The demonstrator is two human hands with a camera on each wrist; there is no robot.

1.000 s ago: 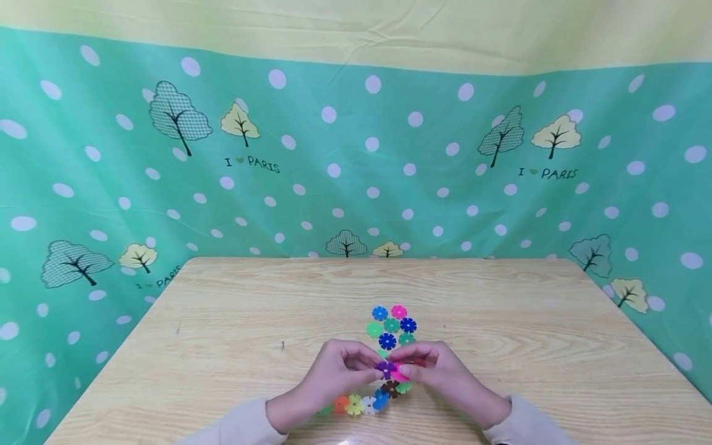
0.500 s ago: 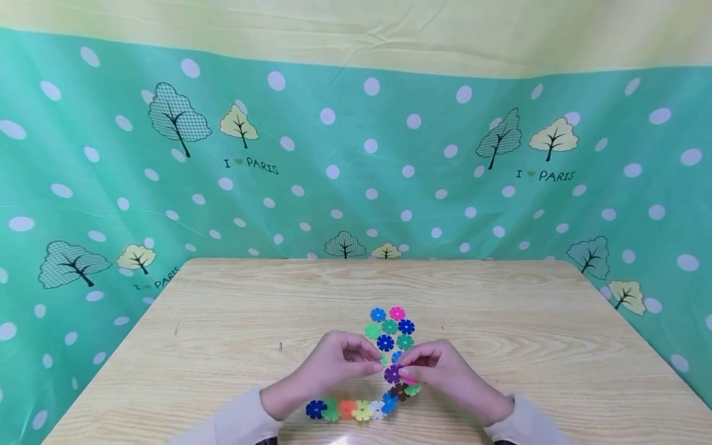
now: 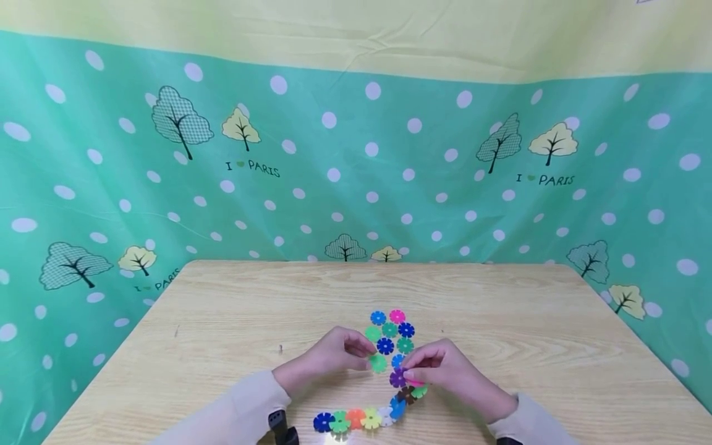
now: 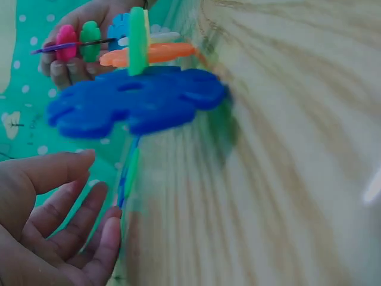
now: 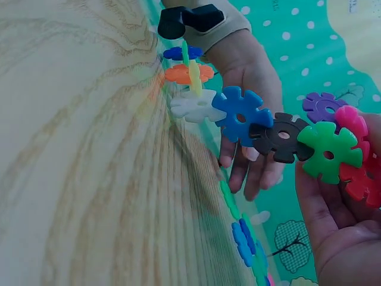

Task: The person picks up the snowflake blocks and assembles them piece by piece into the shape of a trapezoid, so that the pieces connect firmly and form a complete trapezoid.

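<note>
left hand (image 3: pixel 336 352) loosely parted at green disc (image 3: pixel 379 363) | right hand (image 3: pixel 448 373) grips chain (image 3: pixel 397 408) | step: likely disc pickup | next: careful pinch, probably

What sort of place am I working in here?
Probably a curtained-off play or recording corner: polka-dot fabric hangs behind and beside a wooden table, and colourful loose discs lie near a disc chain held by the right hand.

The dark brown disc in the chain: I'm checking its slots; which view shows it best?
The right wrist view: the dark brown disc faces the camera, large, several slots visible. The head view shows it small; the left wrist view, edge-on.
</note>
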